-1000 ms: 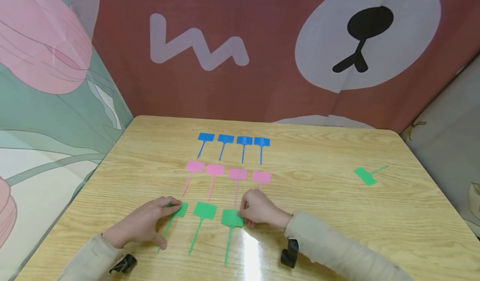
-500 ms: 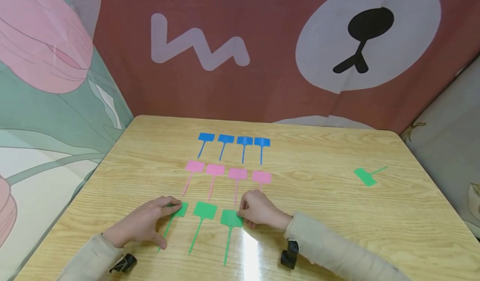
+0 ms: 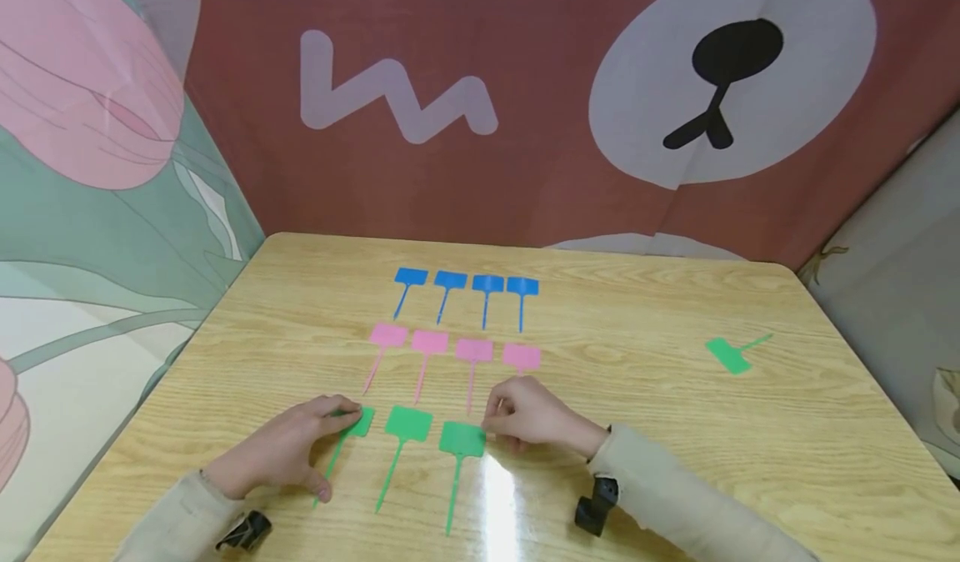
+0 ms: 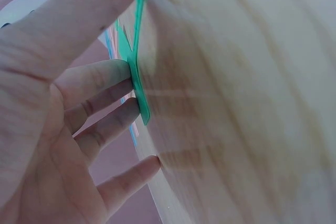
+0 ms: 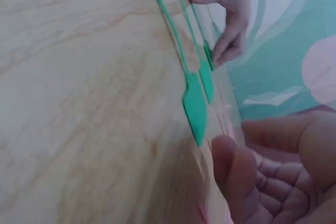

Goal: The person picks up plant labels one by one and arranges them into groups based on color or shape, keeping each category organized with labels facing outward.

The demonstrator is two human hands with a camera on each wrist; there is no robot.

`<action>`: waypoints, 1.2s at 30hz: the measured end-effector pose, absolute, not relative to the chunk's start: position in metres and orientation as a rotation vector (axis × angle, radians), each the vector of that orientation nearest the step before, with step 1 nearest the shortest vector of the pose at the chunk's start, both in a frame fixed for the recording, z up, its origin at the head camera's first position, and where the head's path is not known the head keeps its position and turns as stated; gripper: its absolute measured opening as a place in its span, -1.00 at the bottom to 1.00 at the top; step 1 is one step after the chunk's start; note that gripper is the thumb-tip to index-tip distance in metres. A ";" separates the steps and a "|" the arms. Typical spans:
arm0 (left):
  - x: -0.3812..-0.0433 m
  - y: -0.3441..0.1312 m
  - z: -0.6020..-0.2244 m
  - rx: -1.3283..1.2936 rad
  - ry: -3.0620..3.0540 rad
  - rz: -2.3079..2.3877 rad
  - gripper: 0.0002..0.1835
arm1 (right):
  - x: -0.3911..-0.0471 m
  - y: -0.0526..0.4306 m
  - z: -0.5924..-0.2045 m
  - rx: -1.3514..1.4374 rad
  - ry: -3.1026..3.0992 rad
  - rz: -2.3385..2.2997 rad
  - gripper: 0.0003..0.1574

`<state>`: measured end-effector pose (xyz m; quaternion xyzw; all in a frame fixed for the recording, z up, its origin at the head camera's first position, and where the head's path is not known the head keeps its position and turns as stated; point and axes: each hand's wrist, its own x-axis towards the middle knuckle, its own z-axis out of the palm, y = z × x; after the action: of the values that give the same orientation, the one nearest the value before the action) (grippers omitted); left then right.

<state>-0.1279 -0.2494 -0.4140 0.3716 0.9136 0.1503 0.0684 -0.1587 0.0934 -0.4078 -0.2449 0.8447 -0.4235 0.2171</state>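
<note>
In the head view, T-shaped green plastic plant labels lie in the near row. My left hand (image 3: 283, 447) rests fingertips on the head of the leftmost green plant label (image 3: 363, 423), its thumb by the stem. The left wrist view shows those fingers extended against the green label (image 4: 138, 85). Beside the top right edge of the third green label (image 3: 462, 439) is my right hand (image 3: 536, 416), fingers loosely bent. The right wrist view has that label (image 5: 195, 109) flat on the table, just apart from the right fingertips (image 5: 224, 153). Between these two labels lies a middle one (image 3: 408, 424).
Behind are a row of pink labels (image 3: 431, 343) and a row of blue labels (image 3: 450, 280). The right hand partly covers the rightmost pink stem. Another green label (image 3: 729, 356) lies askew at the right of the wooden table (image 3: 637, 320). A printed curtain (image 3: 540, 128) hangs behind.
My right hand has come off the third green label and shifted slightly right, its fingers loosening. That label has moved very slightly left. The left hand stays in place.
</note>
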 end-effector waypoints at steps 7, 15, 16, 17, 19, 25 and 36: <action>-0.127 -0.250 -0.414 1.107 2.728 0.467 0.11 | -0.164 0.108 -0.405 -0.697 2.333 -1.224 -0.91; -0.127 -0.250 -0.413 1.073 2.707 0.457 0.12 | -0.171 0.129 -0.399 -0.737 2.404 -1.212 -0.92; -0.127 -0.250 -0.413 1.075 2.708 0.461 0.12 | -0.172 0.131 -0.398 -0.744 2.408 -1.214 -0.93; -0.127 -0.250 -0.413 1.076 2.709 0.466 0.11 | -0.172 0.134 -0.397 -0.748 2.411 -1.217 -0.92; -0.126 -0.250 -0.414 1.082 2.711 0.473 0.11 | -0.172 0.138 -0.396 -0.756 2.415 -1.225 -0.89; -0.126 -0.250 -0.414 1.093 2.714 0.482 0.11 | -0.172 0.154 -0.393 -0.715 2.433 -1.229 -0.78; -0.128 -0.250 -0.414 1.100 2.720 0.469 0.11 | -0.177 0.194 -0.383 -0.613 2.520 -1.176 -0.69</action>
<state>-0.1276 -0.2501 -0.4137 0.3689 0.9121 0.1573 0.0852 -0.1774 0.1937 -0.3827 -0.2130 0.8754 -0.4086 0.1462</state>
